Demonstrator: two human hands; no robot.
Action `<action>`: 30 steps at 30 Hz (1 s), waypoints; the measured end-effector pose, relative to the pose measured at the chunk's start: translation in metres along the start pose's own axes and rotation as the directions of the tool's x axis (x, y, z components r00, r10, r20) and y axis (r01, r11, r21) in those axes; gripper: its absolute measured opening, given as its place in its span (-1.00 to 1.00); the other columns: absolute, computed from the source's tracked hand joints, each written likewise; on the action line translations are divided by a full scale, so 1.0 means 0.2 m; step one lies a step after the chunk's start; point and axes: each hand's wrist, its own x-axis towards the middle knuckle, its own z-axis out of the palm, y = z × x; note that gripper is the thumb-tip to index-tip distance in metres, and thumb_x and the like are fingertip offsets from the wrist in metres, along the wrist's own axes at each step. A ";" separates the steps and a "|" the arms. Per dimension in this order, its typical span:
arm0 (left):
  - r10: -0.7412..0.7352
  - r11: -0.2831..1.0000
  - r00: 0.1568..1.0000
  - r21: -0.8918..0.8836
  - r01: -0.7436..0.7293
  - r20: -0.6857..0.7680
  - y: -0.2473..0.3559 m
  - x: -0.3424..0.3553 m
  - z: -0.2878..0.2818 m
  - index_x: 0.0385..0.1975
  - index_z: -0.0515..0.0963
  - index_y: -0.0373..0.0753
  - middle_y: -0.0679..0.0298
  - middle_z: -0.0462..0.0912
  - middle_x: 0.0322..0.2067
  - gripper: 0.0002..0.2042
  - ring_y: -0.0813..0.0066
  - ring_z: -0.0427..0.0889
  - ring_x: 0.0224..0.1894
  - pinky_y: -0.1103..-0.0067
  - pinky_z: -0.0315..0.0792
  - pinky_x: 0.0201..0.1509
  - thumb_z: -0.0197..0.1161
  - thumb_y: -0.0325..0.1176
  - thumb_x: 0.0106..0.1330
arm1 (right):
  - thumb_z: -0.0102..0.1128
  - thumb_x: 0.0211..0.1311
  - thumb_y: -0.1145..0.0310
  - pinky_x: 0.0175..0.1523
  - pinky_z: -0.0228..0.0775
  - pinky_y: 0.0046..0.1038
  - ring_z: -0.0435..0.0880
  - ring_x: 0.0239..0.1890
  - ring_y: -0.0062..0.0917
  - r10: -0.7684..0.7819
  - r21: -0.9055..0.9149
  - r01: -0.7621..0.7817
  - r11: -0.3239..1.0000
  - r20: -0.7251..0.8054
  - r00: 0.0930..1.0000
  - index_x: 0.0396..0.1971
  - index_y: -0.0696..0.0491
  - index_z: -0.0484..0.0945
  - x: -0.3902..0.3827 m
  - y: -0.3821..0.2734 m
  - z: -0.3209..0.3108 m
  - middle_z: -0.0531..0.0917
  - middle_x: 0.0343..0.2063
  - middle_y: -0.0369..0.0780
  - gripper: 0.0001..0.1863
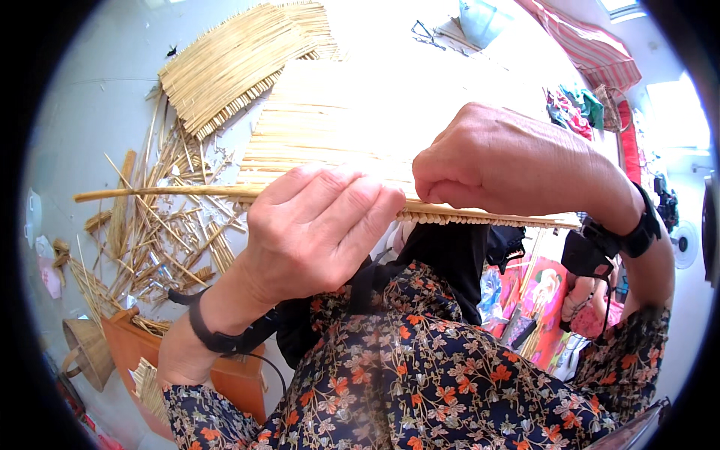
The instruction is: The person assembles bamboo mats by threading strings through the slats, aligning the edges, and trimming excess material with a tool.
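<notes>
With my left hand [319, 225] I am grasping a long stalk [154, 192], fingers folding over it at the near edge of the mat [296, 124]. The stalk is sticking out well to the left of that hand, while the mat is spreading away just beyond it. My right hand [469, 157] is curling tightly at the same edge, farther right; I cannot tell whether it is pinching anything. Loose straw [176, 217] is lying to the left.
</notes>
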 end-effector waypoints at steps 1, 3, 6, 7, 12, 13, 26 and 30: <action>0.002 1.000 1.000 -0.007 -0.002 -0.008 -0.01 0.01 0.00 -0.16 0.73 -0.28 0.25 0.72 -0.33 -0.74 0.33 0.76 -0.24 0.47 0.58 -0.22 0.46 -0.45 0.13 | 0.30 0.21 0.40 -0.16 0.51 -0.18 0.68 -0.36 -0.10 0.041 0.006 -0.041 0.999 0.035 0.999 -0.42 0.15 0.70 0.01 0.00 -0.01 0.66 -0.51 -0.01 -0.87; 0.005 1.000 1.000 -0.011 -0.005 -0.028 -0.05 0.04 0.01 -0.19 0.73 -0.27 0.28 0.72 -0.36 -0.75 0.36 0.74 -0.31 0.47 0.56 -0.29 0.49 -0.44 0.09 | 0.30 0.23 0.39 -0.16 0.51 -0.20 0.69 -0.34 -0.12 -0.088 0.008 0.089 0.996 -0.080 0.993 -0.39 0.13 0.71 0.01 0.07 -0.01 0.68 -0.49 -0.03 -0.88; -0.003 1.000 1.000 -0.019 0.003 -0.014 -0.15 0.14 0.02 -0.24 0.72 -0.24 0.30 0.71 -0.43 -0.75 0.39 0.71 -0.41 0.46 0.52 -0.38 0.53 -0.42 0.05 | 0.29 0.31 0.36 -0.21 0.53 -0.28 0.72 -0.38 -0.23 -0.175 -0.035 0.171 0.985 -0.181 0.968 -0.32 0.11 0.73 0.03 0.18 -0.09 0.70 -0.49 -0.10 -0.86; -0.020 0.998 1.000 -0.058 0.020 -0.009 -0.18 0.20 0.00 -0.25 0.72 -0.21 0.31 0.70 -0.46 -0.74 0.38 0.69 -0.46 0.44 0.51 -0.41 0.54 -0.40 0.04 | 0.28 0.32 0.36 -0.25 0.53 -0.33 0.70 -0.42 -0.34 -0.088 0.036 0.094 0.995 -0.147 0.985 -0.31 0.10 0.74 0.03 0.19 -0.15 0.70 -0.50 -0.15 -0.86; -0.054 0.986 0.995 -0.153 0.066 0.087 -0.37 0.37 -0.01 -0.20 0.73 -0.22 0.28 0.72 -0.41 -0.72 0.31 0.69 -0.46 0.45 0.53 -0.40 0.53 -0.35 0.08 | 0.22 0.45 0.33 -0.40 0.45 -0.57 0.57 -0.53 -0.69 0.006 0.225 0.004 0.974 -0.041 0.999 -0.29 0.06 0.77 0.07 0.30 -0.34 0.72 -0.50 -0.33 -0.80; -0.060 0.979 0.992 -0.189 0.081 0.111 -0.40 0.37 0.00 -0.20 0.73 -0.23 0.28 0.72 -0.40 -0.72 0.31 0.69 -0.46 0.45 0.53 -0.40 0.53 -0.34 0.09 | 0.21 0.47 0.34 -0.42 0.42 -0.61 0.55 -0.54 -0.73 -0.014 0.239 0.023 0.971 -0.039 0.999 -0.26 0.05 0.78 0.09 0.33 -0.34 0.72 -0.49 -0.36 -0.80; -0.077 0.915 0.943 -0.354 0.196 0.323 -0.61 0.19 0.37 -0.21 0.72 -0.17 0.30 0.71 -0.42 -0.76 0.29 0.73 -0.39 0.43 0.54 -0.34 0.49 -0.31 0.13 | 0.25 0.41 0.34 -0.35 0.45 -0.62 0.54 -0.49 -0.75 0.140 0.533 -0.211 0.819 0.171 0.975 -0.21 0.08 0.79 0.35 0.68 0.01 0.73 -0.47 -0.38 -0.81; -0.070 0.915 0.927 -0.346 0.207 0.369 -0.62 0.16 0.43 -0.21 0.72 -0.15 0.32 0.70 -0.42 -0.73 0.30 0.72 -0.40 0.43 0.54 -0.35 0.51 -0.30 0.09 | 0.27 0.41 0.33 -0.36 0.43 -0.63 0.52 -0.49 -0.76 0.155 0.592 -0.249 0.766 0.206 0.966 -0.20 0.08 0.79 0.36 0.75 0.10 0.72 -0.48 -0.39 -0.81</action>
